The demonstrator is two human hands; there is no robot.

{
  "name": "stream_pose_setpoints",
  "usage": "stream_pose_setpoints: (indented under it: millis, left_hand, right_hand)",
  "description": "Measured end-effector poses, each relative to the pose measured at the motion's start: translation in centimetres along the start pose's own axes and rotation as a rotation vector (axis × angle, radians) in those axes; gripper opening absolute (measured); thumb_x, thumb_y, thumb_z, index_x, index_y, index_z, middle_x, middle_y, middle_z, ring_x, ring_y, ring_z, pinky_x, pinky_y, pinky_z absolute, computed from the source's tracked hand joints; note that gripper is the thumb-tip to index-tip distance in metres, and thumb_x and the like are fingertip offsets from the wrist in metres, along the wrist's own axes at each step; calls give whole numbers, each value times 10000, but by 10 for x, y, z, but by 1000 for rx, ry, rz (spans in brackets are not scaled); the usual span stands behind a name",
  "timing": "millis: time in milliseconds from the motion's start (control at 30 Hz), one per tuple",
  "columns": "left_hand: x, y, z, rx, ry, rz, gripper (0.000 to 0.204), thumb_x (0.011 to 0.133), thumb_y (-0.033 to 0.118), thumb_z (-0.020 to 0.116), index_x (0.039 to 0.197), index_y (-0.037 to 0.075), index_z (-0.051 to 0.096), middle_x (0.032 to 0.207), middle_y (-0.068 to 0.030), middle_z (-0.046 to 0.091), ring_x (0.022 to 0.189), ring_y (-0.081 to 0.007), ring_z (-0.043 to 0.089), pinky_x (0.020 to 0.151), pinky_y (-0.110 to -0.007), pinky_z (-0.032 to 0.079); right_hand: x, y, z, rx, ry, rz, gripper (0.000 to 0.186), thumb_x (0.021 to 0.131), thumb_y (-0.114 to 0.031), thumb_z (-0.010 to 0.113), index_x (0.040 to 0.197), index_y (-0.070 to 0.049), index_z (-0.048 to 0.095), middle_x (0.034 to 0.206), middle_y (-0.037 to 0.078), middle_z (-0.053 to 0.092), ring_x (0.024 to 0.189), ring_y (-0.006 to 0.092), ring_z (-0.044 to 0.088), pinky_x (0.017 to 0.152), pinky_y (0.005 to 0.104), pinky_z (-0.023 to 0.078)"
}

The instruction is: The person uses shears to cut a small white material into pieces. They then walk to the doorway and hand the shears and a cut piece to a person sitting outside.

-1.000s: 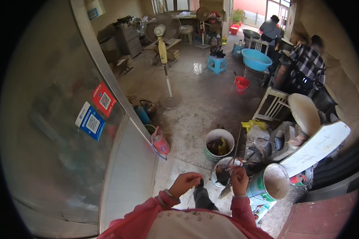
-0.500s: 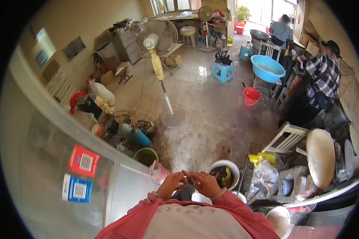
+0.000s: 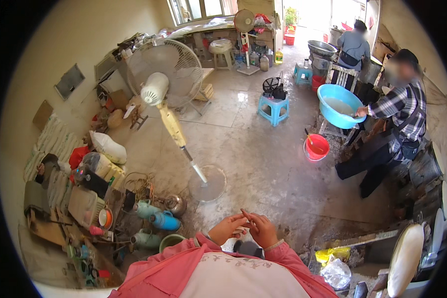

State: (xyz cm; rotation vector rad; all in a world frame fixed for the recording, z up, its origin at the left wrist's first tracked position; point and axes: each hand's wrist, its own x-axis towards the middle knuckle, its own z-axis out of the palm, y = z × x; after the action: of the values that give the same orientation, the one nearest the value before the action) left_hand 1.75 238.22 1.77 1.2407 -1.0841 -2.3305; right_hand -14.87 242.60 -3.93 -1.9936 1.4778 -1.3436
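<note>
My left hand (image 3: 225, 229) and my right hand (image 3: 263, 230) are held together in front of my chest, in pink sleeves. Their fingertips meet, with the fingers bent and pressed together. Whatever may lie between the fingers is too small or hidden to name. Below the hands, dark legs or shoes show partly. Nearest on the left stands the rim of a green bucket (image 3: 172, 241), mostly covered by my sleeve.
A tall standing fan (image 3: 170, 116) rises ahead on a round base. Blue and green flasks (image 3: 165, 221) stand at left. Further right are a red bucket (image 3: 316, 147), a blue stool (image 3: 273, 109) and a person beside a blue basin (image 3: 340, 106). Another person is farther back.
My view has moved forward past the glass partition, and the fan and flasks appear nearer. The plaid-sleeved person now reaches into the blue basin. My hands stay together.
</note>
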Motion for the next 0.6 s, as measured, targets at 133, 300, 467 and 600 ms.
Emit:
stream_pose_setpoints:
  millis: [133, 300, 467, 600]
  left_hand:
    - [70, 70, -19, -166, -25, -38, 248, 918, 259, 515, 1135, 145, 551, 932, 36, 614, 717, -42, 534, 597, -198, 418]
    - [187, 158, -60, -188, -30, -5, 254, 928, 262, 493, 1163, 169, 520, 1001, 11, 602, 766, -51, 527, 654, -203, 427]
    - [282, 268, -100, -308, 74, 86, 234, 920, 251, 508, 1138, 171, 533, 982, 8, 616, 731, -54, 517, 630, -196, 421]
    - [341, 350, -116, -272, 265, 194, 224, 907, 244, 529, 1114, 171, 568, 960, 12, 622, 725, -50, 521, 605, -184, 415]
  right_hand:
    - [77, 55, 6, -73, 4, 81, 463, 707, 1, 615, 1147, -139, 576, 982, 67, 629, 826, 272, 603, 677, 344, 505]
    - [198, 148, 1, 57, -170, 151, 564, 716, -23, 630, 1252, -147, 505, 1134, 115, 569, 951, 283, 586, 799, 352, 489]
    - [342, 244, -28, 348, -298, 277, 509, 773, -134, 646, 1251, -87, 476, 1247, 138, 486, 1031, 221, 558, 828, 319, 471]
    - [463, 305, -19, 386, -282, 458, 267, 824, -175, 619, 1054, -40, 611, 966, 121, 624, 819, 169, 609, 688, 283, 490]
